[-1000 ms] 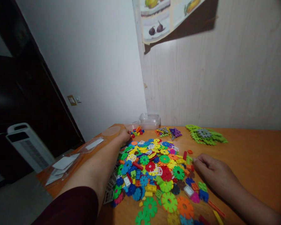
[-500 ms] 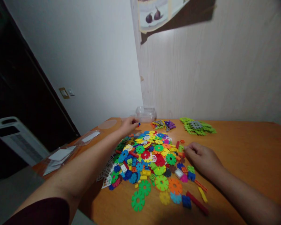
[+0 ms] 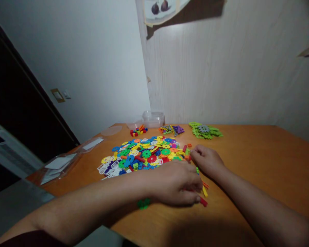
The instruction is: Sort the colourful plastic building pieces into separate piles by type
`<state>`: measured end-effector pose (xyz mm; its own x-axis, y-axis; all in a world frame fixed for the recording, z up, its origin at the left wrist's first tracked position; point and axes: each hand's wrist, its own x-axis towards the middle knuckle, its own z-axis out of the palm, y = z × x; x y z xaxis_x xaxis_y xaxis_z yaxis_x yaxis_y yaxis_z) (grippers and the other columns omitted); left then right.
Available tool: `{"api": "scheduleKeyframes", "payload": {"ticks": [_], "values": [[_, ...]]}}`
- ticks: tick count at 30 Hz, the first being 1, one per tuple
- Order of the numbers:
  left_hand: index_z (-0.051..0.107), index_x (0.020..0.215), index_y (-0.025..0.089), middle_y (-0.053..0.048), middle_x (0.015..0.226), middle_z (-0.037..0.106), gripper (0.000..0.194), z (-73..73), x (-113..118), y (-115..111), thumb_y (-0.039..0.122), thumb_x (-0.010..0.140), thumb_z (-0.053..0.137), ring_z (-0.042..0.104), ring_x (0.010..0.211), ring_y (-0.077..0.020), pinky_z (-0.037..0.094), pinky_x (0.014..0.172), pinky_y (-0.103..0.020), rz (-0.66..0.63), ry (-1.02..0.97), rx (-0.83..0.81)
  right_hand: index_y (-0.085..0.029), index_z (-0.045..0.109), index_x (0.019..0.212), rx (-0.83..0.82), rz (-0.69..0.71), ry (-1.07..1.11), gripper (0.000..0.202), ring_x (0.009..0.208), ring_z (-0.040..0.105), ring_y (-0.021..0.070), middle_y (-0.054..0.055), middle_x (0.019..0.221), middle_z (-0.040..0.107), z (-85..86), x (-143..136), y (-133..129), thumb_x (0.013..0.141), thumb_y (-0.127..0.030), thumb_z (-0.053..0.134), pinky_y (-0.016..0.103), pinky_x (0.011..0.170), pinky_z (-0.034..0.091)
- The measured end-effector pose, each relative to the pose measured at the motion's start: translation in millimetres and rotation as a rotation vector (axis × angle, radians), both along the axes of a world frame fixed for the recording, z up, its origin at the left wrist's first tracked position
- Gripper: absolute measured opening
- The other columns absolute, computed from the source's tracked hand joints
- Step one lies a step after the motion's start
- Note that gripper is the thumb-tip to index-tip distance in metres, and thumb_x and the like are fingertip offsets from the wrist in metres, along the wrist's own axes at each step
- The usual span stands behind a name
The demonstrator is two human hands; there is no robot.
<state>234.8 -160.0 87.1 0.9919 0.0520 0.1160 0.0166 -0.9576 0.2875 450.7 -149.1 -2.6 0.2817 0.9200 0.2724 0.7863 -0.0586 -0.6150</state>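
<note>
On the pile's point(image 3: 146, 154) near right, the red stick point(image 3: 203, 202) meets the thumb of the left hand point(image 3: 179, 183), best pinched mid-length, though I cannot tell if either grip is clasped, the right hand point(image 3: 207, 160) lying curled at the pile's right edge.
</note>
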Motion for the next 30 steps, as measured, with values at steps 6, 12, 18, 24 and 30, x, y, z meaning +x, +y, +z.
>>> {"api": "scheduleKeyframes", "payload": {"ticks": [6, 12, 18, 24, 30], "values": [[0.073, 0.097, 0.020, -0.009, 0.093, 0.069, 0.021, -25.2, 15, -12, 0.037, 0.088, 0.064, 0.062, 0.085, -0.0245, 0.044, 0.072, -0.038, 0.017, 0.090, 0.235, -0.023, 0.058, 0.070, -0.039, 0.019, -0.028, 0.036, 0.063, 0.055, 0.0166, -0.001, 0.063, 0.060, 0.7, -1, -2, 0.092, -0.048, 0.044, 0.028, 0.056, 0.028], [0.071, 0.089, 0.020, -0.007, 0.088, 0.070, 0.021, -27.8, 23, -11, 0.037, 0.093, 0.058, 0.062, 0.080, -0.0220, 0.042, 0.065, -0.035, -0.011, 0.070, 0.178, -0.024, 0.058, 0.071, -0.019, 0.058, -0.019, 0.037, 0.065, 0.059, 0.0181, -0.001, 0.063, 0.061, -8.4, 5, 1, 0.094, -0.050, 0.043, 0.029, 0.057, 0.032], [0.063, 0.091, 0.019, -0.002, 0.079, 0.066, 0.017, -4.5, 6, 26, 0.036, 0.094, 0.059, 0.057, 0.068, -0.0141, 0.039, 0.058, -0.026, 0.233, -0.027, -0.194, -0.024, 0.059, 0.072, -0.022, 0.072, -0.018, 0.036, 0.067, 0.061, 0.0193, -0.001, 0.065, 0.064, -10.9, 7, 0, 0.094, -0.048, 0.043, 0.028, 0.056, 0.033], [0.062, 0.095, 0.014, 0.000, 0.073, 0.062, 0.012, 7.6, -42, 135, 0.026, 0.092, 0.061, 0.054, 0.060, -0.0092, 0.040, 0.054, -0.020, 0.861, -0.423, -0.570, -0.025, 0.056, 0.069, -0.070, 0.034, -0.012, 0.036, 0.064, 0.061, 0.0194, -0.002, 0.061, 0.062, -11.4, 6, -1, 0.092, -0.051, 0.046, 0.028, 0.054, 0.032], [0.067, 0.099, 0.007, -0.005, 0.079, 0.066, 0.025, 11.0, -96, 217, 0.030, 0.098, 0.059, 0.061, 0.064, -0.0143, 0.052, 0.061, -0.028, 1.315, -0.466, -0.506, -0.025, 0.058, 0.071, -0.069, 0.029, -0.004, 0.040, 0.067, 0.064, 0.0207, -0.001, 0.064, 0.064, -17.3, 9, 1, 0.095, -0.053, 0.043, 0.029, 0.056, 0.036]]}}
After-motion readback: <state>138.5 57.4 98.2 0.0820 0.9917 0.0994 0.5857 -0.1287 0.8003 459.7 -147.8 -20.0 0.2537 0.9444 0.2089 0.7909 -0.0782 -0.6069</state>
